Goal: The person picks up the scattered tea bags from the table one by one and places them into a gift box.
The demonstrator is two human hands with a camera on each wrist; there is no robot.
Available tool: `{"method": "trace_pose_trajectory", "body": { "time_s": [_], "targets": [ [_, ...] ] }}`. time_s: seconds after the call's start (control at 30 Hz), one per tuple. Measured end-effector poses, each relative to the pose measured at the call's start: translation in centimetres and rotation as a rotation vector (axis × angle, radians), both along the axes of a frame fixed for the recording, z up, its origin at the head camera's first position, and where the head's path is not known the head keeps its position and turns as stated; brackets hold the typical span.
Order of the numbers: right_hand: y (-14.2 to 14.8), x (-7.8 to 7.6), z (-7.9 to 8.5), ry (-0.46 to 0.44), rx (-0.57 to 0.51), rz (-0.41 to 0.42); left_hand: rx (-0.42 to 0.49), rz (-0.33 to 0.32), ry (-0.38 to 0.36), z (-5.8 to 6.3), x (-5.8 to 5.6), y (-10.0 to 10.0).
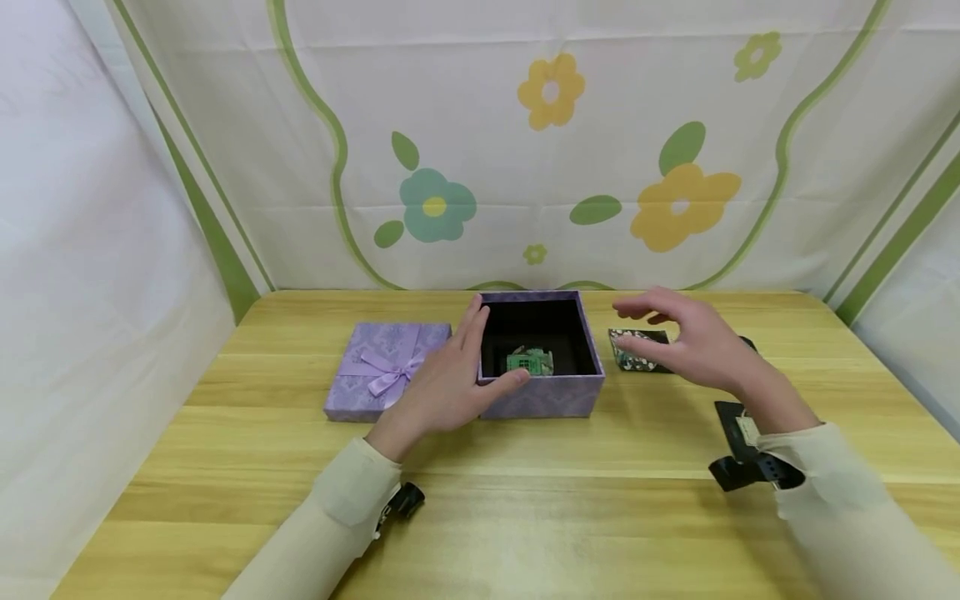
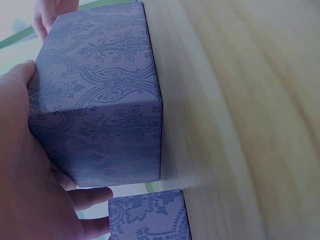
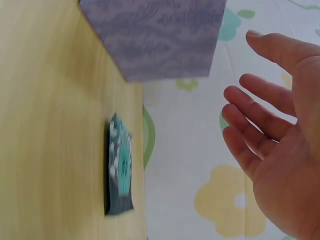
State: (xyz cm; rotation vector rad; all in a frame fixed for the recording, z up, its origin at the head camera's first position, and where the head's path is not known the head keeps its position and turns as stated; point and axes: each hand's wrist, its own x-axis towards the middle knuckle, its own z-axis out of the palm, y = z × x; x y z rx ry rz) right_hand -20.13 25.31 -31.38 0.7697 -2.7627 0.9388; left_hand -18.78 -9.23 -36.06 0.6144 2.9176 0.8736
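**Purple gift box (image 1: 543,397) between two hands, right hand holding nothing**

I have the box standing on the worktop (image 1: 525,517) with its mouth upward and a small green printed item (image 1: 528,362) inside, near the front wall. My left hand (image 1: 442,383) rests on the box: fingers nearly straight along its left wall, thumb at the front rim, touching rather than clenched. Just left of the box, across a narrow gap, lies the lid (image 1: 386,350) with its ribbon bow.

My right hand (image 1: 701,337) hangs to the right of the box, fingers apart and loosely curved around nothing. Also right of the box, a dark flower-patterned packet (image 3: 120,162) lies on the worktop, clear of those fingers.

I judge the step in hand to be steadying the box. Whether the right hand suits the box's right wall or the packet better, I cannot tell; either calls for a steady left hand and a gentle approach that leaves the box unbumped.
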Motion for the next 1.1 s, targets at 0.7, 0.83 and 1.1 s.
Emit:
{"method": "trace_pose_trajectory", "body": {
  "time_s": [0.7,0.83,1.1],
  "targets": [
    [11.1,4.2,-2.7,0.014,0.045,-0.225,0.004,-0.005,0.001,0.1,0.0,0.2],
    [12.7,4.9,-3.4,-0.009,0.060,-0.236,0.004,-0.002,0.007,0.0,0.0,0.1],
    [15.5,5.5,-4.6,-0.061,0.113,-0.304,0.004,0.000,0.005,0.1,0.1,0.1]
  ]
}}
